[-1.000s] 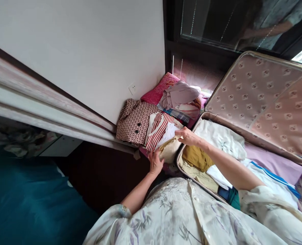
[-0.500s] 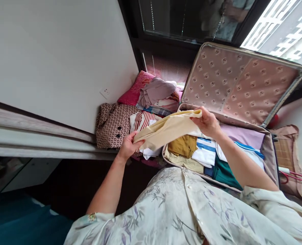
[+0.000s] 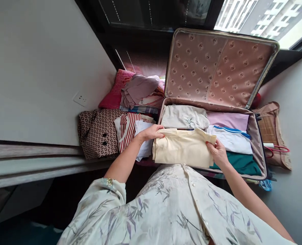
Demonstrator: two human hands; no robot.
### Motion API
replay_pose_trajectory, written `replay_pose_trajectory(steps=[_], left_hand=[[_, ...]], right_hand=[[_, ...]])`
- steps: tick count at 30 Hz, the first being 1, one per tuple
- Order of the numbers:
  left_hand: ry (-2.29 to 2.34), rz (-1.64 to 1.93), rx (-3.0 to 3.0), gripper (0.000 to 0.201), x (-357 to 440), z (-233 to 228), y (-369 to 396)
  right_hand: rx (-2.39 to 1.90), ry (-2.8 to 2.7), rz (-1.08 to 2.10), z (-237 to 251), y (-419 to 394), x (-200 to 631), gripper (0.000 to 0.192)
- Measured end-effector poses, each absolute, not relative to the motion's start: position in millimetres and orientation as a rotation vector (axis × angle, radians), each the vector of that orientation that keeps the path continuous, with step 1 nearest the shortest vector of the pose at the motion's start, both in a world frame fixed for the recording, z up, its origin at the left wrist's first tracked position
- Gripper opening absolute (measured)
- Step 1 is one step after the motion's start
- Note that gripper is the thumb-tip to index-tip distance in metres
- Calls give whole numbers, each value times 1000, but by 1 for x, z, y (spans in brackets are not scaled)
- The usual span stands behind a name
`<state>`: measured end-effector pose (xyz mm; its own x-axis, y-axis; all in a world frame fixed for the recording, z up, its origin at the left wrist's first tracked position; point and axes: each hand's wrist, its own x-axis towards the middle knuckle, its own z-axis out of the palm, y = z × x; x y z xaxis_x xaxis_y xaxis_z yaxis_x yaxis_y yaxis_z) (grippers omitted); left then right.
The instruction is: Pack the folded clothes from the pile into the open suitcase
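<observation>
My left hand (image 3: 151, 132) pinches the upper left corner of a folded cream garment (image 3: 183, 149). At its upper right edge, my right hand (image 3: 217, 151) grips the same garment between thumb and fingers. The garment is spread level over the front left part of an open suitcase (image 3: 262, 153) and hides the clothes beneath it. Behind it in the case lies a folded white garment with a leaf print (image 3: 184, 116). To its right are a lilac garment (image 3: 229, 118), a white one with blue trim (image 3: 234, 140) and a dark green one (image 3: 246, 164).
The suitcase's pink-lined lid (image 3: 217, 68) stands upright at the window. Left of the case are a red-striped shirt (image 3: 130, 127), a brown patterned bag (image 3: 100, 132), a mauve cloth (image 3: 140, 88) and a pink cushion (image 3: 116, 86). A brown bag (image 3: 270, 126) leans at the right wall.
The cream garment has come down from a tilted hold in the air to lie level over the case's front left. Both hands moved with it, and the view has shifted right.
</observation>
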<state>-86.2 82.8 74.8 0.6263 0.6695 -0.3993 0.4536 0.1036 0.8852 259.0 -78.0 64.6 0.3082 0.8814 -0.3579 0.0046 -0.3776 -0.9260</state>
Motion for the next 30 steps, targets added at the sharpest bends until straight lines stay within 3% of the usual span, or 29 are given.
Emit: replay_pose_trajectory(steps=[2,5,10,15,18,22,25,30], left_hand=[[1163,69,1754,26,-75,60,85],[1390,54,2103,41,-54,41,68],[1190,18,2430,67,-40,11,2],[1127,-132,2311,87,-49,-12,-30],[1116,-17,2261,69,-52,-10,-26],[1438,506,2070,29,-79,-3,-15],[1987,767,1751,33,-123,-13,-10],[2299,578,1555,55,-173,-48,-12]], right_hand=[[-1723,-819,1225,39,-82,260,56],[-1917,-912,1177,0,-83,266,64],[-2085,-1210,1099,-33,-94,279,88],[-2051,-1559,1124,-40,-101,280,88],[-2084,-1655,1123,-45,-100,280,87],[-2117,-1703,1105,-52,-100,286,85],[-2156,-1699,1145,-53,-98,289,87],[-2168,-1703,1163,-50,-94,288,88]])
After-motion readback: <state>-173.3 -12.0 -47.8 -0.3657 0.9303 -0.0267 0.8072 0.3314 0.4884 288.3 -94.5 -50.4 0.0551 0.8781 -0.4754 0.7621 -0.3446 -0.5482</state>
